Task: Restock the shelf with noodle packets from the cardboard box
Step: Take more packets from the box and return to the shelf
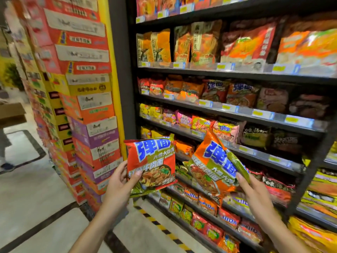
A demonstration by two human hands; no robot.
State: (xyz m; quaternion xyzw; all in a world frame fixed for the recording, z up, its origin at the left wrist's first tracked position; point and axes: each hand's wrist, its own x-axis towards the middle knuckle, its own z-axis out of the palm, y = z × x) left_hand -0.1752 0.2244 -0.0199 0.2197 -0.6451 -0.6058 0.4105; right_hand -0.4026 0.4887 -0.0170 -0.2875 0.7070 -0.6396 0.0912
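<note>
Orange-green noodle packets (151,161), blue lettering

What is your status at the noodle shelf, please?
Left hand holds one noodle packet; right hand holds a second packet. Both short of the shelf. Nothing in the way.

The right hand (255,190) covers one corner of its noodle packet (213,167); shelf price labels (206,103) are too blurred to read.
</note>
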